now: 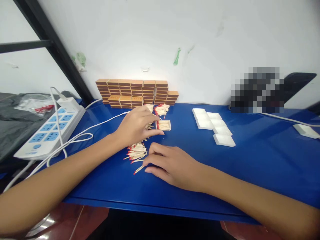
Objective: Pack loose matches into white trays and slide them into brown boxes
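A blue table point(250, 166) carries heaps of red-tipped matches point(136, 152). My left hand point(136, 126) reaches forward, its fingers curled at the left end of a small white tray of matches point(164, 125). My right hand point(172, 165) lies nearer me, fingers bent and pinching loose matches at the edge of the near heap; one match point(138, 170) sticks out beneath it. Another heap of matches point(161, 109) lies just behind the tray.
Brown matchbox sleeves point(136, 91) are stacked along the white wall. Several empty white trays point(215, 126) lie to the right. A white and blue power strip point(51, 131) with cables sits at left. A blurred dark object point(257, 90) stands at the back right.
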Motion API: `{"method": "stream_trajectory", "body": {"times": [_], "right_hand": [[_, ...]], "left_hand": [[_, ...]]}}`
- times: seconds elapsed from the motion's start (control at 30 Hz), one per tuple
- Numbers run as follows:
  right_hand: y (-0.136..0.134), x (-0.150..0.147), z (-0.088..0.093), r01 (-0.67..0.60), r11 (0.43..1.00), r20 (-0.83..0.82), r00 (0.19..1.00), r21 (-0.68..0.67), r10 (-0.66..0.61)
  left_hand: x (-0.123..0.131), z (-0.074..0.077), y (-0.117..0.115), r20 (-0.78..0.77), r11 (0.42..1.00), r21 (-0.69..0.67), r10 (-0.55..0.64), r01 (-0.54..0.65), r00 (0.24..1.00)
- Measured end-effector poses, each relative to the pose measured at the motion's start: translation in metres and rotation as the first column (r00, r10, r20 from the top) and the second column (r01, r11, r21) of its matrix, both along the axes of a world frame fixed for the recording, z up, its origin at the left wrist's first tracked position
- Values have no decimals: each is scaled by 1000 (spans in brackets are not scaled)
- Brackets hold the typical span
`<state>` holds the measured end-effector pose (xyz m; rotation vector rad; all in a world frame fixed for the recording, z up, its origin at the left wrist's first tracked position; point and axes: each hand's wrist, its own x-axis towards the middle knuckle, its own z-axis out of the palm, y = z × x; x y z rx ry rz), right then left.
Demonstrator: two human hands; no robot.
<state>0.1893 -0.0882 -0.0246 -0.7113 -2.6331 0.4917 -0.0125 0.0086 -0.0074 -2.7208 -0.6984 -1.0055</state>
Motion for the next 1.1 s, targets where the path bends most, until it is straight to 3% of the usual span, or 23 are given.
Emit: {"method": "stream_trajectory", "body": {"times": [0.2, 0.43, 0.53, 0.6, 0.7, 1.1], "right_hand": [[-4, -3, 1, -27, 999, -7, 1000, -35, 27], [-4, -1, 4, 0, 1000, 49, 999, 25, -1], [11, 10, 11, 156, 985, -49, 987, 69, -153], [25, 19, 12, 335, 935, -197, 930, 113, -310], [44, 31, 10, 481, 865, -335, 846, 143, -415], [46, 34, 6, 375, 910, -294, 903, 179, -314]], "left_hand": [[0, 1, -1, -29, 1000, 7, 3, -2, 1000], [-1, 1, -1, -41, 1000, 8, 10, -10, 999], [-1, 0, 0, -48, 1000, 22, 5, -4, 999], [-1, 0, 0, -47, 1000, 29, -3, 4, 999], [-1, 0, 0, -24, 999, 41, -16, 17, 1000], [2, 1, -3, -16, 997, 37, -65, 65, 998]]}}
